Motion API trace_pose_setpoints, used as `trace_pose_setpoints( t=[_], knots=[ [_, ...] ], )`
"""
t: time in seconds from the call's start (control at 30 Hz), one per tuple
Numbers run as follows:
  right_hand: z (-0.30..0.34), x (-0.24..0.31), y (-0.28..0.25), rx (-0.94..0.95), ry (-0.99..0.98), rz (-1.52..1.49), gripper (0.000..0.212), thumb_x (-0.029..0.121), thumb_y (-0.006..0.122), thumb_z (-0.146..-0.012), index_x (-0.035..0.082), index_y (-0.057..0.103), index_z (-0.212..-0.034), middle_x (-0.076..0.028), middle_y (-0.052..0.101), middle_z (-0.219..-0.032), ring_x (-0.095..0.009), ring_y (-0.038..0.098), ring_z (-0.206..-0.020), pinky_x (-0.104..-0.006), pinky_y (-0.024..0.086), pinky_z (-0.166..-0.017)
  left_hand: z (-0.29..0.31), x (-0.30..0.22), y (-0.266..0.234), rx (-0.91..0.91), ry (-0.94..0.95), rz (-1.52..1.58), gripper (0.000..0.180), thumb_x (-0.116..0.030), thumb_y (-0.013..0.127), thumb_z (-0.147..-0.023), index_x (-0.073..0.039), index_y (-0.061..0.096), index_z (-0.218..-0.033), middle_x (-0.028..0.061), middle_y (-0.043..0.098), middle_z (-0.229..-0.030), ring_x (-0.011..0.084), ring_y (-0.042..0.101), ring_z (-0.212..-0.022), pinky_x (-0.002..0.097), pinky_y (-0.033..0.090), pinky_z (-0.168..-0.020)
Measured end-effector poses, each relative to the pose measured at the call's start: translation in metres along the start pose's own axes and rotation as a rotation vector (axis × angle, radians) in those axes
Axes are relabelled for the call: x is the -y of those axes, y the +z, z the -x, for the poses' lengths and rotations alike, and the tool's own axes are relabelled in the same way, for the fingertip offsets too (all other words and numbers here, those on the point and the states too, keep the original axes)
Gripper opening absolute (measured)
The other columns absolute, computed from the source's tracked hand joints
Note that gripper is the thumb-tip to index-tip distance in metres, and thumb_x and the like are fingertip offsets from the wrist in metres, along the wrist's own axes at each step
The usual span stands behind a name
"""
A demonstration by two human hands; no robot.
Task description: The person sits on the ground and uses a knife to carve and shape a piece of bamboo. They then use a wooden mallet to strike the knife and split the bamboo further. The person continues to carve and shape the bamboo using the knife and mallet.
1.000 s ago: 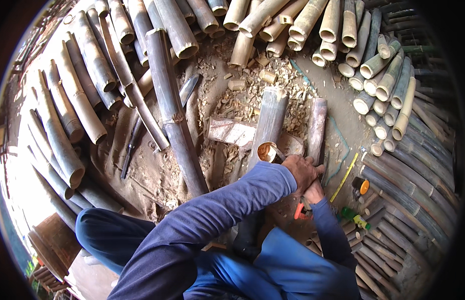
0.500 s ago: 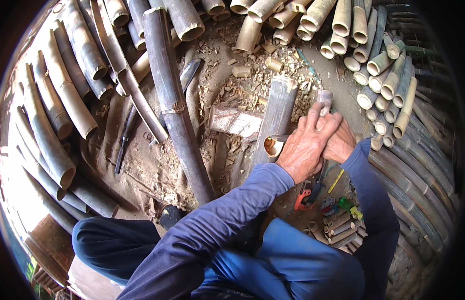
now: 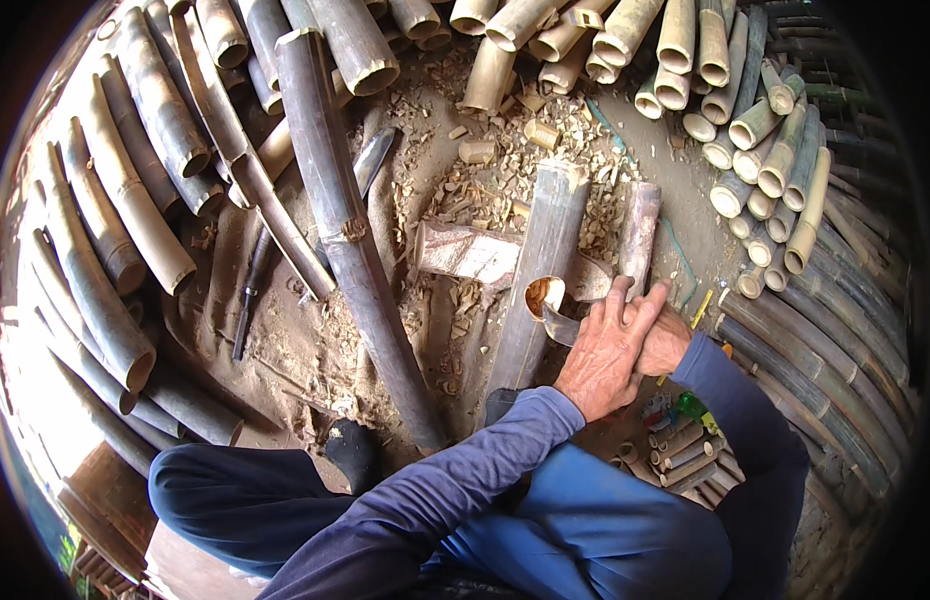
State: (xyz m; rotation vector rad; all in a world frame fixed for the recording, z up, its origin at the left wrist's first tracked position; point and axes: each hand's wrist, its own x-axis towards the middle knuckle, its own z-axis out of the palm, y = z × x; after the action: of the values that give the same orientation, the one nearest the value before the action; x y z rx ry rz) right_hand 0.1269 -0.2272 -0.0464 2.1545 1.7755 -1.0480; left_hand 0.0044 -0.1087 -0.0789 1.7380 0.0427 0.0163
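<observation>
A thick grey-green bamboo tube lies lengthwise in front of me, with a round hole cut in its upper side. At the hole's near right edge is the bright curved blade of a knife. Its handle is hidden in my hands. My left hand lies over my right hand, its fingers partly stretched, and both are closed together around the knife. Under the tube a pale wooden block lies crosswise. Just beyond my hands is a round brownish wooden piece.
Wood chips litter the ground beyond. A long dark bamboo pole slants at left, near a split bamboo length. Bamboo tubes are stacked at left, at the back and at right. Short bamboo pieces lie by my right knee.
Both hands have come nearer to me, and the blade has moved from across the hole to its near edge. More of the round wooden piece now shows.
</observation>
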Motion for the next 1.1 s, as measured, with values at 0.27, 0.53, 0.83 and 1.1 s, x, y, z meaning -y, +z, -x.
trace_pose_setpoints(
  t=[0.27,0.53,0.83,1.1],
  knots=[
    [0.014,0.060,0.073,-0.196,0.321,-0.651,0.052,0.030,0.065,-0.090,0.006,0.049,-0.134,-0.015,0.057,-0.126,-0.029,0.055,-0.118,-0.0424,0.045,-0.099,0.008,0.006,-0.039,0.457,0.034,-0.018,0.120,-0.003,0.078,-0.056,-0.021,0.019,-0.159,0.0294,0.046,-0.131,0.0509,0.057,-0.112,0.0528,0.049,-0.098],
    [-0.029,0.145,0.095,-0.540,0.413,-1.473,0.050,0.032,0.057,-0.101,0.009,0.042,-0.144,-0.012,0.050,-0.141,-0.025,0.045,-0.137,-0.0380,0.039,-0.112,-0.010,0.004,-0.075,0.924,0.075,-0.346,0.095,-0.012,0.080,-0.058,-0.013,0.045,-0.146,0.0243,0.049,-0.137,0.0398,0.061,-0.117,0.0491,0.048,-0.100],
    [-0.037,0.156,0.077,-0.503,0.288,-2.597,0.037,0.042,0.048,-0.105,0.006,0.059,-0.109,-0.009,0.066,-0.109,-0.023,0.063,-0.104,-0.0424,0.048,-0.095,0.125,-0.030,-0.126,0.388,-0.567,-0.414,0.075,-0.027,0.079,-0.078,-0.001,0.038,-0.136,0.0232,0.059,-0.108,0.0448,0.065,-0.100,0.0507,0.053,-0.083],
    [-0.081,0.146,0.076,-0.337,-0.110,-3.051,0.041,0.035,0.042,-0.109,0.001,0.064,-0.116,-0.014,0.072,-0.110,-0.024,0.071,-0.097,-0.0413,0.057,-0.088,0.022,-0.091,-0.157,0.765,-0.389,-0.977,0.027,-0.008,0.067,-0.078,0.006,0.050,-0.094,0.0216,0.065,-0.071,0.0377,0.071,-0.069,0.0455,0.057,-0.062]
  ],
)
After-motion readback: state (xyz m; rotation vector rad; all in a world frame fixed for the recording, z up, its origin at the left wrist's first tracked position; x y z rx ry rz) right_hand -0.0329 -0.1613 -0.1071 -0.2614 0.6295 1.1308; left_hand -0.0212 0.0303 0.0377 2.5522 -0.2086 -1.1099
